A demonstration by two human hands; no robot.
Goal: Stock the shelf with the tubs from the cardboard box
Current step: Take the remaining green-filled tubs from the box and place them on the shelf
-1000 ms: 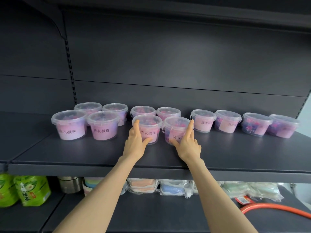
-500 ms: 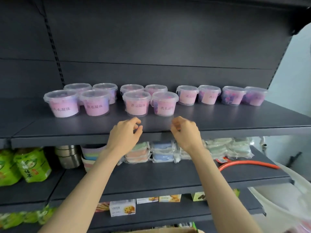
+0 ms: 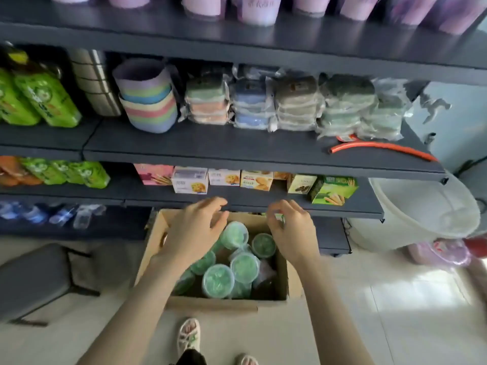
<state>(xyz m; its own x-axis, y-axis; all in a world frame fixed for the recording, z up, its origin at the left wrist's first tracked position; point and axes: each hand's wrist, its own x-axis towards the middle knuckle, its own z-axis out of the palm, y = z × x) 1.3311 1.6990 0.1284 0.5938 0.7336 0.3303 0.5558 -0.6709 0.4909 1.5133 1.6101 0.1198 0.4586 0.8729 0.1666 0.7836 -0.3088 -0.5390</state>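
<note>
Several green-filled tubs (image 3: 218, 280) sit in the open cardboard box (image 3: 210, 302) on the floor, clear lids up, some lying crooked. Both hands hover over them, empty. Left hand (image 3: 195, 230): fingers spread and relaxed, above the box's left side. Right hand (image 3: 292, 230): fingers loosely curled, gripping nothing, above the far right corner.

Step in hand, as judged: reach down and pick up tubs. Best to take one per hand from the top layer, fingers round the wall under the lid rim, not by the lid alone, which could pop. Lift straight up so the neighbours don't tip.

Pink tubs (image 3: 259, 11) already line the top shelf (image 3: 237, 32), only their bottoms in view; free space there can't be seen.

Writing: one pink tub carries characters, too blurred to read. Biscuit boxes (image 3: 191, 183) on a lower shelf show cookie pictures, print unreadable. Green pouches (image 3: 44, 101) at left: print unreadable too.
</note>
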